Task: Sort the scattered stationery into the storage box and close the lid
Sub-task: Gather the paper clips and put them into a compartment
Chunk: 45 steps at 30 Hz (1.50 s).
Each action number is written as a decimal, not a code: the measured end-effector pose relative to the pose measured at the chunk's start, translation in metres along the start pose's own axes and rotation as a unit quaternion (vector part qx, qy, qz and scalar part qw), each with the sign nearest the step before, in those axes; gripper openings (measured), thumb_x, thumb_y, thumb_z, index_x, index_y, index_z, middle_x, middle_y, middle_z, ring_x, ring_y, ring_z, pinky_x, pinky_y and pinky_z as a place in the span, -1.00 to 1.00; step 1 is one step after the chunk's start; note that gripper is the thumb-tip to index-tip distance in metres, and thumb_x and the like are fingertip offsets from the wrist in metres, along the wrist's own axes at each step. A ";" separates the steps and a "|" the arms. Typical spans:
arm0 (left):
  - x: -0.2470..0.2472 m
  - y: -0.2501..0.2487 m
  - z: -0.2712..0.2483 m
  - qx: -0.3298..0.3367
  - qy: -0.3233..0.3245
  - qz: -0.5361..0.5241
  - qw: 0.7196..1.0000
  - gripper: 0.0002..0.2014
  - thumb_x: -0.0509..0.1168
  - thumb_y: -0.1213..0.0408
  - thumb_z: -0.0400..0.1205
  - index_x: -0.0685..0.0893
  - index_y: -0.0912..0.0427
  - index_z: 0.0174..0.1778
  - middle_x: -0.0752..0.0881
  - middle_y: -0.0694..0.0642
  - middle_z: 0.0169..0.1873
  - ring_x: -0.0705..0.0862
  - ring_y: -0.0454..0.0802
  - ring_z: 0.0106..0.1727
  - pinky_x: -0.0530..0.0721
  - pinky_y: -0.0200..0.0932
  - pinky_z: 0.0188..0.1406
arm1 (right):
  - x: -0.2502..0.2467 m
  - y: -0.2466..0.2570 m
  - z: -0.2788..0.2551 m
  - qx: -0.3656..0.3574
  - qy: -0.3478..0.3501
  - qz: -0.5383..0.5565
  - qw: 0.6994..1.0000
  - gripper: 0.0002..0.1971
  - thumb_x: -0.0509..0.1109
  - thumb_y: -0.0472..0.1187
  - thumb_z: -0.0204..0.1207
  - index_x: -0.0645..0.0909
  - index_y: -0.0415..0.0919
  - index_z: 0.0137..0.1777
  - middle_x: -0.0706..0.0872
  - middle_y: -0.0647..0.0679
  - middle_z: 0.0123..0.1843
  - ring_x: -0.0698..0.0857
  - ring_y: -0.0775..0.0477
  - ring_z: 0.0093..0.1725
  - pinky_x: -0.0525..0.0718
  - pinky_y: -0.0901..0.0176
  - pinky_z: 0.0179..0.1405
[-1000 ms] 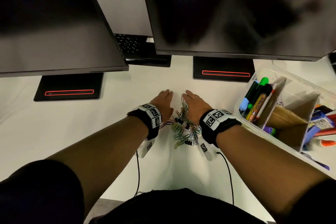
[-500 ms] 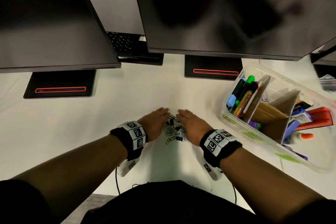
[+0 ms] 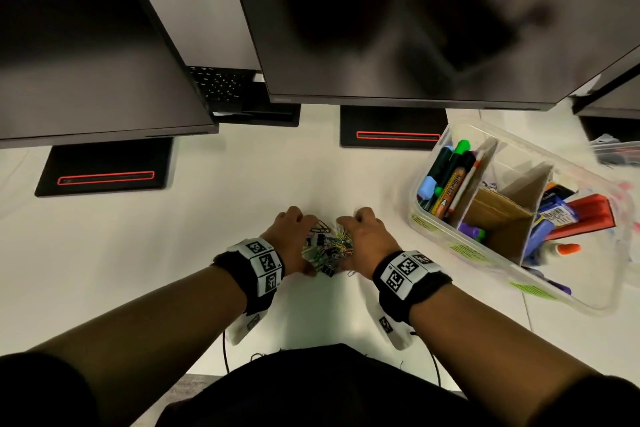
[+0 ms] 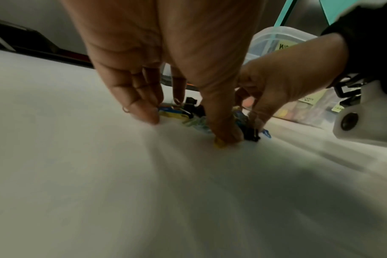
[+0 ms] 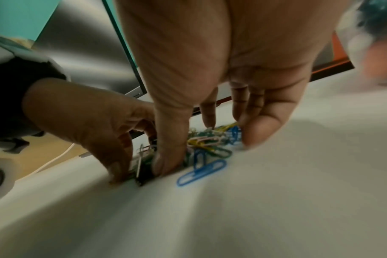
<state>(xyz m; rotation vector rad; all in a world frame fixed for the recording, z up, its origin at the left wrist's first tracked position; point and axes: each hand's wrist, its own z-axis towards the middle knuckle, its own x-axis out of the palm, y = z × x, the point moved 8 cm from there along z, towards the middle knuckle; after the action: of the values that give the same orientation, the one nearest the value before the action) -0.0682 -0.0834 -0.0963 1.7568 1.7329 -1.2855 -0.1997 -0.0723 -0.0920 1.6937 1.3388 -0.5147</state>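
Both grips have curled round the clips: a second ago the hands lay flat, fingers stretched out on either side of a looser heap; now the knuckles are raised and the heap is squeezed tight between them. From overhead, the left hand and right hand cup the pile from either side on the table, palms facing. The box stands open well off to the right of the right grip, markers in its near compartment and no lid on it.

Seen from the left wrist, the left fingers press down to the table behind the pile and the thumb digs in at the near edge, with a yellow clip caught under it. The right hand closes in from the far side.

At the right wrist, the right thumb and fingertips bracket coloured clips, but one blue clip lies just outside the grip, on the near side.

I'd judge the raking is done and the scoop is about to begin; that stray may be left behind, so a second pass looks likely before the lid can go on.
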 end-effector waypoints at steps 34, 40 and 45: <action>-0.154 -0.138 -0.006 0.129 -0.174 -0.153 0.964 -0.86 0.34 0.35 0.53 0.69 0.11 -0.02 0.69 0.02 -0.20 0.57 -0.04 -0.16 0.45 -0.25 -0.15 | -0.165 -0.009 -0.066 0.025 -0.258 0.251 0.933 -0.88 0.37 -0.28 0.54 0.73 -0.19 -0.01 0.78 -0.18 -0.16 0.81 -0.22 -0.18 0.79 -0.06 -0.07; -0.168 -0.214 0.019 0.183 -0.176 -0.170 0.952 -0.86 0.35 0.33 0.52 0.71 0.11 -0.04 0.78 0.07 -0.14 0.70 0.04 -0.10 0.59 -0.19 -0.13 | -0.215 -0.067 -0.096 0.066 -0.316 0.266 0.908 -0.89 0.38 -0.32 0.53 0.70 -0.13 -0.15 0.75 -0.15 -0.21 0.76 -0.16 -0.29 0.79 0.07 -0.18; -0.159 -0.268 0.045 0.212 -0.182 -0.162 0.946 -0.80 0.35 0.30 0.53 0.71 0.11 0.07 0.78 0.08 -0.06 0.68 0.00 -0.09 0.43 -0.31 -0.19 | -0.235 -0.127 -0.103 0.117 -0.346 0.238 0.900 -0.90 0.41 -0.31 0.50 0.72 -0.22 -0.04 0.79 -0.24 -0.11 0.78 -0.29 -0.14 0.77 -0.17 -0.01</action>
<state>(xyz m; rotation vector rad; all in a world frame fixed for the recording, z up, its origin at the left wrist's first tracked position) -0.3056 -0.1635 0.0944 1.3319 1.6542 -2.1066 -0.4145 -0.1139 0.0922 1.7087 0.3434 -0.8983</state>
